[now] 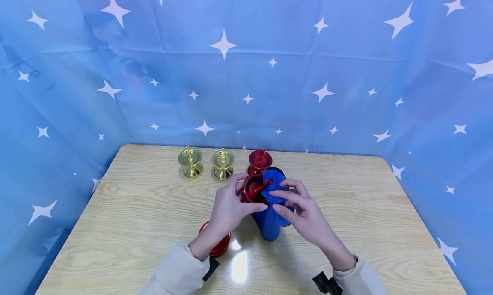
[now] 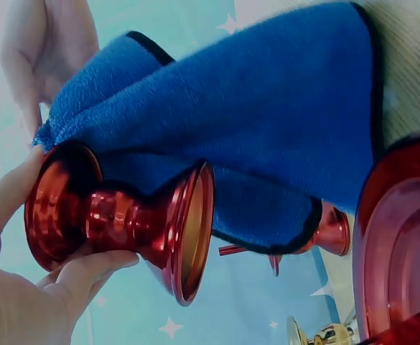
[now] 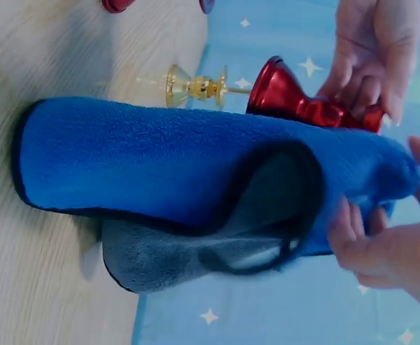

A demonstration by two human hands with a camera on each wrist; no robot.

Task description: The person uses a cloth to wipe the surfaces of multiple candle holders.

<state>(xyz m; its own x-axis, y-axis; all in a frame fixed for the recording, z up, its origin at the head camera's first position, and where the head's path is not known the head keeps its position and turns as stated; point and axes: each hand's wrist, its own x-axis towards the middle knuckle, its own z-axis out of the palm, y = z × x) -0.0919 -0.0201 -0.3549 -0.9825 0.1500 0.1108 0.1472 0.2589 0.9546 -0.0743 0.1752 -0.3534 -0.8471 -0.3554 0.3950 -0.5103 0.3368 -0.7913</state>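
Observation:
My left hand [image 1: 230, 204] holds a shiny red metal candlestick [image 2: 113, 219] tilted, its cup with a thin central stem facing my right hand. In the left wrist view, thumb and fingers lie round its cup and narrow waist, and the flared base points away. My right hand [image 1: 306, 211] pinches a blue plush cloth [image 3: 159, 158] with black edging and a grey underside. The cloth hangs in folds and meets the cup near the stem [image 1: 265, 185]. In the right wrist view, fingertips [image 3: 350, 233] press into the cloth's bunched end.
Two gold candlesticks [image 1: 190, 159] stand upright at the back left of the wooden table [image 1: 127, 209]. Right of them stands another red candlestick [image 1: 260, 159], just behind the held one. A red round piece [image 1: 221, 246] lies partly under my left wrist. A blue starred curtain [image 1: 269, 93] surrounds the table.

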